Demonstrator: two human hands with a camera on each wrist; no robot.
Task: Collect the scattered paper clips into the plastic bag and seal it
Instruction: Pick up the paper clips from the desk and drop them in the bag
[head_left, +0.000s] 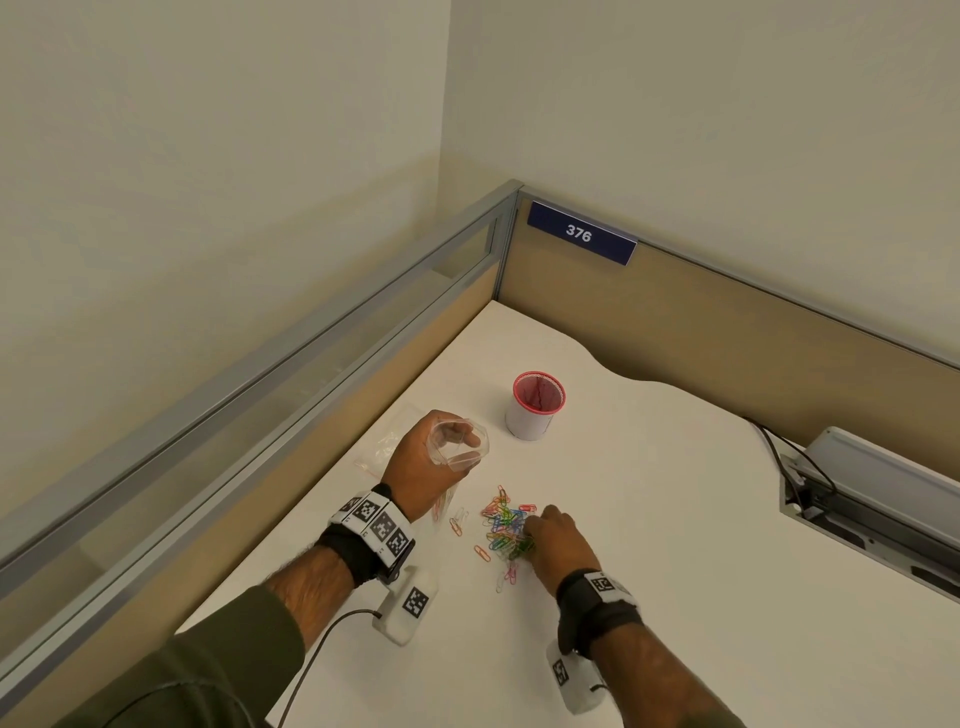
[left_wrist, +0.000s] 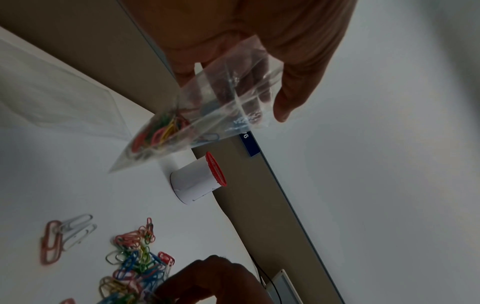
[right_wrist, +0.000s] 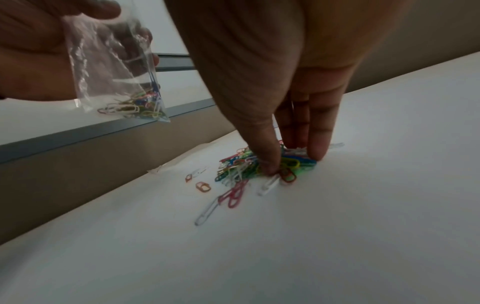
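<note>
Many paper clips (head_left: 506, 530) are still lying on the surface (head_left: 649, 519), so my right hand (head_left: 558, 540) is pinching a bunch while my left hand (head_left: 423, 462) is gripping the plastic bag (head_left: 460, 447) open for the drop, which needs careful aim.

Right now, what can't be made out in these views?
- Head: right hand covers its fingertips and part of the paper clip pile.
- Left wrist: plastic bag crumpled, clip count unreadable; sign partly hidden by the bag.
- Right wrist: whether the fingers pinch or only press the clips.
</note>
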